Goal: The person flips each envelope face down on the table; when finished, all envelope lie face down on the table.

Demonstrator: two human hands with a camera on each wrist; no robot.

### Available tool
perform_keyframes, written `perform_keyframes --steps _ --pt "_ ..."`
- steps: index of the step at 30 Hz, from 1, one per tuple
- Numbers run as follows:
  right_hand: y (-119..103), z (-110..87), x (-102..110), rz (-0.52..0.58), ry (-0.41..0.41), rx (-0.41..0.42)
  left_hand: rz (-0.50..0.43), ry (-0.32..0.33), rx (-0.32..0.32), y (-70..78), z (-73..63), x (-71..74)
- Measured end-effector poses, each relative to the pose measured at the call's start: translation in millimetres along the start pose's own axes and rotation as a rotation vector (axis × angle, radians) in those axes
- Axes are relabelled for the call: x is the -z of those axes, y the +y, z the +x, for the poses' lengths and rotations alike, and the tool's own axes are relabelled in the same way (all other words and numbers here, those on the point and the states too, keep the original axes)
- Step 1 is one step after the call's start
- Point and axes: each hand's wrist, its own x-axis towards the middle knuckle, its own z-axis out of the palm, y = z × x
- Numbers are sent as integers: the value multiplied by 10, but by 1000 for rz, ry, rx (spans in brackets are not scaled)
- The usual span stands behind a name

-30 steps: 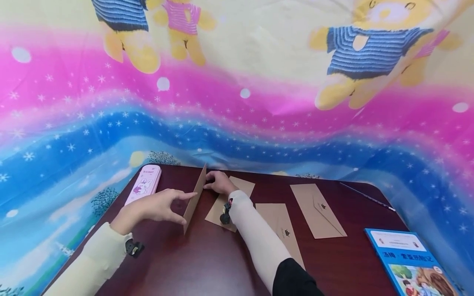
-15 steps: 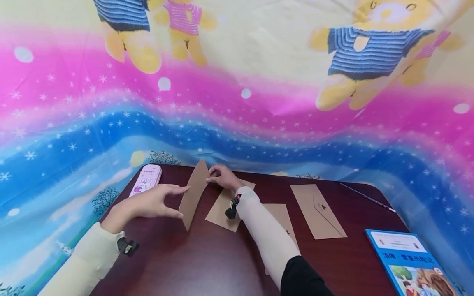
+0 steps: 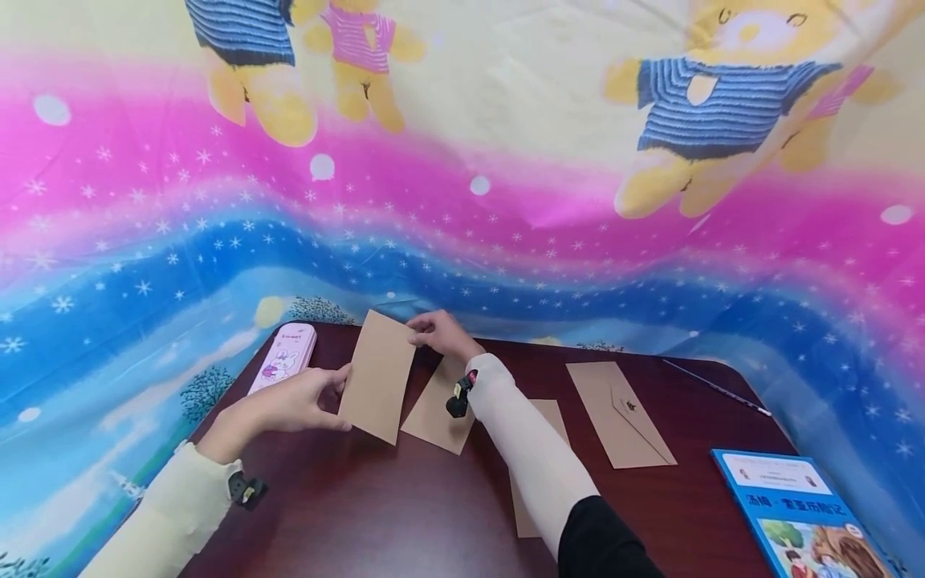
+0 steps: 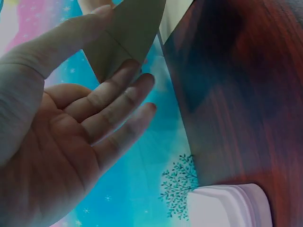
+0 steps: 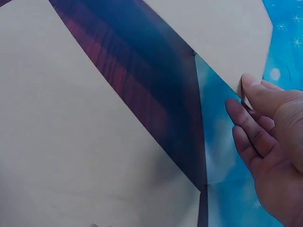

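Observation:
A brown paper envelope [image 3: 378, 377] is held up, tilted, at the back left of the table, its plain side facing the head camera. My left hand [image 3: 285, 405] holds its left edge, thumb near the lower corner. In the left wrist view, the thumb and fingers of my left hand [image 4: 71, 109] lie on either side of the envelope [image 4: 135, 35], whose seam shows. My right hand [image 3: 444, 335] pinches the upper right corner; the right wrist view shows this corner between thumb [image 5: 258, 92] and fingers. Beneath that hand, another brown envelope [image 3: 436, 409] lies flat.
A third envelope [image 3: 552, 416] is partly hidden under the right forearm, and one with a flap and dark crown print [image 3: 617, 405] lies further right. A pink pencil case [image 3: 283, 360] stands left, a thin pencil [image 3: 715, 387] back right, a blue book [image 3: 802, 490] front right. A patterned curtain [image 3: 462, 241] hangs behind.
The envelope has turned from nearly edge-on to showing its broad plain face. My right hand has risen slightly with its corner, and my left hand has shifted a little left.

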Motion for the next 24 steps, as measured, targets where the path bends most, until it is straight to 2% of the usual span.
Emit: perform_keyframes --steps 3,8,16,20,24 --pt "-39 -6 32 25 -5 -2 -10 -13 13 -15 -6 -13" --pt "-68 -25 74 -6 0 -23 -55 -28 63 -43 -35 -29" --pt "-50 -1 -36 -68 -16 -16 -80 -45 81 -230 -119 -132" --pt "-10 1 -125 -128 -29 7 -73 -57 83 -304 -85 -183" --pt "32 -12 -193 -192 -62 12 -62 -81 115 -360 -25 -221"
